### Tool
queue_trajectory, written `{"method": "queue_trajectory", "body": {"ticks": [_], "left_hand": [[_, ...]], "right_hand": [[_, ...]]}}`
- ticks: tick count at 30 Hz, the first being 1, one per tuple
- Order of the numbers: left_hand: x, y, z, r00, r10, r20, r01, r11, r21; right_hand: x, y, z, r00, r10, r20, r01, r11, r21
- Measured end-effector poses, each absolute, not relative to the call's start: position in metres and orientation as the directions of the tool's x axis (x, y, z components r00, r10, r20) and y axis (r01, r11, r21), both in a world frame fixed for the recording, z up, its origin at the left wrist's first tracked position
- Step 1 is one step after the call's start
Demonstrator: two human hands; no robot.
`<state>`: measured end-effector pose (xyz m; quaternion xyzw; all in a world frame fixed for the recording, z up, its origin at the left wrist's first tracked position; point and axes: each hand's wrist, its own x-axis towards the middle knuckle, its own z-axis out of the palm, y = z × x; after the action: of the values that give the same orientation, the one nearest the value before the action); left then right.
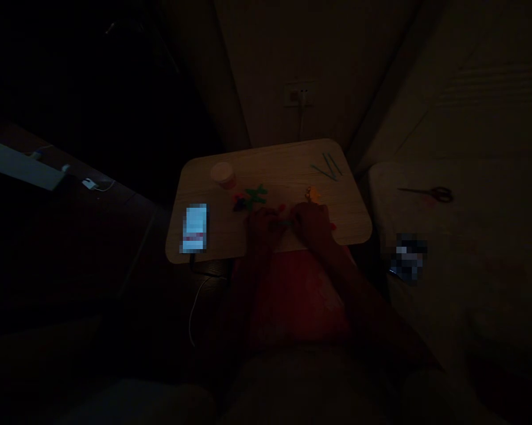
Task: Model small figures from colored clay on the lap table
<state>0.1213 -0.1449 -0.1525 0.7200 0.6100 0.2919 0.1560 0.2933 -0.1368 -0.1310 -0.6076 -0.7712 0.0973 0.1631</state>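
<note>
It is very dark, so I cannot tell what the small pale thing (pixel 286 224) between the hands is, or if they pinch it. The left hand (pixel 264 226) and right hand (pixel 310 222) curl close together on the table (pixel 224 236). Green bits (pixel 255 196) lie just past the left one.

Left hand (pixel 264 228) and right hand (pixel 313 222): bare. Right forearm (pixel 363 289): bare, widening from the wrist. Left forearm (pixel 235 292): outline soft in deep shadow. Trunk (pixel 296 383): rounded, dim; garment colour and cut indeterminable.
</note>
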Motion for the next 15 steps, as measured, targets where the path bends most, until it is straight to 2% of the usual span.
{"method": "queue_trajectory", "body": {"ticks": [3,8,15], "left_hand": [[0.1212,-0.1450,-0.1522,0.090,0.970,0.224,0.788,-0.207,0.580],[0.1207,-0.1458,-0.1525,0.103,0.968,0.228,0.787,-0.220,0.576],[0.1207,-0.1465,-0.1531,0.113,0.963,0.246,0.795,-0.236,0.559]], "right_hand": [[0.2938,-0.1365,-0.1315,-0.211,0.968,0.133,0.905,0.245,-0.347],[0.2962,-0.1370,-0.1329,-0.207,0.972,0.114,0.877,0.236,-0.418],[0.2933,-0.1380,-0.1329,-0.207,0.970,0.127,0.891,0.241,-0.386]]}}
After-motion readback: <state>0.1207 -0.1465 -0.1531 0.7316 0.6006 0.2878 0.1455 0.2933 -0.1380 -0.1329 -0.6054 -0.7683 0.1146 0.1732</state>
